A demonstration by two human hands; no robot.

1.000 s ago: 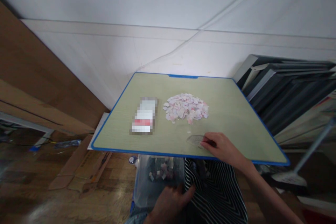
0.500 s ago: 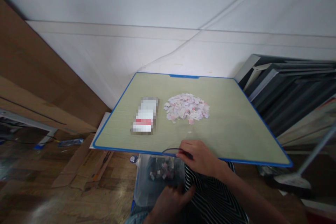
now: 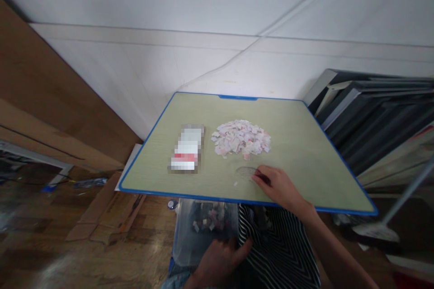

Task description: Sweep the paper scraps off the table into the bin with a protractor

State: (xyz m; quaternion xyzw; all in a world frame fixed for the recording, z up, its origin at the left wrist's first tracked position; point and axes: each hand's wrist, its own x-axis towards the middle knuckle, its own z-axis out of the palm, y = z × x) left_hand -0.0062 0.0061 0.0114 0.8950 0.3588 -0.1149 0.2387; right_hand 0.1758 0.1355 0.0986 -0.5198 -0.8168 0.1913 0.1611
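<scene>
My right hand (image 3: 274, 185) is closed on the dark handle of a small round-headed skimmer-like tool (image 3: 244, 171), its thin see-through head looking like mesh. This head hovers or lies just above the pale green board (image 3: 312, 153) with a blue rim; I cannot tell if it touches. A loose paper bit (image 3: 235, 184) lies close by. Beyond it sits a heap of torn white and pink paper scraps (image 3: 241, 137). Low in the view, my left hand (image 3: 219, 259) rests at the clear plastic bin (image 3: 185, 244), thumb stretched out, other fingers mostly hidden. More scraps lie in the bin.
A blurred-out flat rectangular object (image 3: 187, 149) lies left of the heap. The white wall (image 3: 203, 63) stands right behind the board. Dark panels (image 3: 383, 108) lean at the right, with a broom (image 3: 376, 232) below. Cardboard (image 3: 98, 216) is on the floor at left.
My right hand has moved up and right from the board's front edge, bringing the tool over the board. The loose paper bit now lies nearer the front edge and slightly left. My left hand stays put.
</scene>
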